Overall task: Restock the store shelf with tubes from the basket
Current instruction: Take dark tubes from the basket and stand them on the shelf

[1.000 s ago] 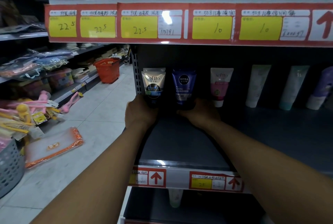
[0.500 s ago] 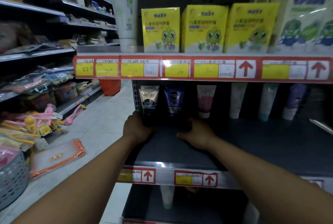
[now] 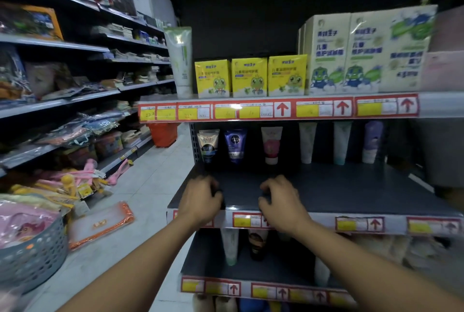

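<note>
**Head view: both hands at the shelf edge, two tubes set at the back**

Head view shows the dark shelf (image 3: pixel 351 193) in the middle of the frame, with a row of tubes standing on their caps along its back wall. At the left end of this row I see the Softto tube (image 3: pixel 208 145) and just beside it the blue tube (image 3: pixel 234 144). A pink tube (image 3: pixel 271 144) stands a little apart to the right, and paler tubes stand further right.

My left hand (image 3: pixel 200 201) and right hand (image 3: pixel 281 202) are low in the frame, near the front edge of the shelf and well apart from the tubes. The fingers of both hands are loosely curled and I see nothing inside them, though the picture is blurred there.

The grey basket (image 3: pixel 30 259) is at the lower left of the frame, on the floor side. I cannot tell if tubes are inside it; only pink packets show above the rim.

I judge the step in hand is to go to the basket for more tubes. To do it well, I would turn toward the lower left, take tubes by the body with the label facing out, and stand each on its cap beside its own kind, above the correct price tag (image 3: pixel 247 221). The shelf is dark and deep, so I would place slowly, not to knock the row.
</note>
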Motion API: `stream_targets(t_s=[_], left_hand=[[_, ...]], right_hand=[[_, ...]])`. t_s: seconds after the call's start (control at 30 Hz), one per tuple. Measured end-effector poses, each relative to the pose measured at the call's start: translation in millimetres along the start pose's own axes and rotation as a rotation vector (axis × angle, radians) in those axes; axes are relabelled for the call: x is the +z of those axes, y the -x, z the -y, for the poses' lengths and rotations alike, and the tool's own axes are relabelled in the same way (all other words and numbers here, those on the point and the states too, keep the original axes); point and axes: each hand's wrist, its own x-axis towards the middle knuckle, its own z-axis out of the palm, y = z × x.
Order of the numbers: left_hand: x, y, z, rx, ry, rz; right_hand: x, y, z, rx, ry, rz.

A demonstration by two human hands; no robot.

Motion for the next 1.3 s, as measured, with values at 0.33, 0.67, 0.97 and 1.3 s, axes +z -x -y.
stream_targets(t_s=[0.33,0.67,0.97,1.3], left_hand=[[20,87,-44,0.107,-0.018,-0.056],[76,164,-40,0.071,-0.009,0.115],[148,212,-24,-0.011,-0.014,0.369],[222,262,18,-0.288,0.015,0.716]], right_hand=[[-3,94,-27,-0.138,0.192,-0.145],[28,172,-77,-0.022,0.256,0.058],[86,230,-130,0.174,0.281,0.333],[156,277,-176,0.409,0.268,0.629]])
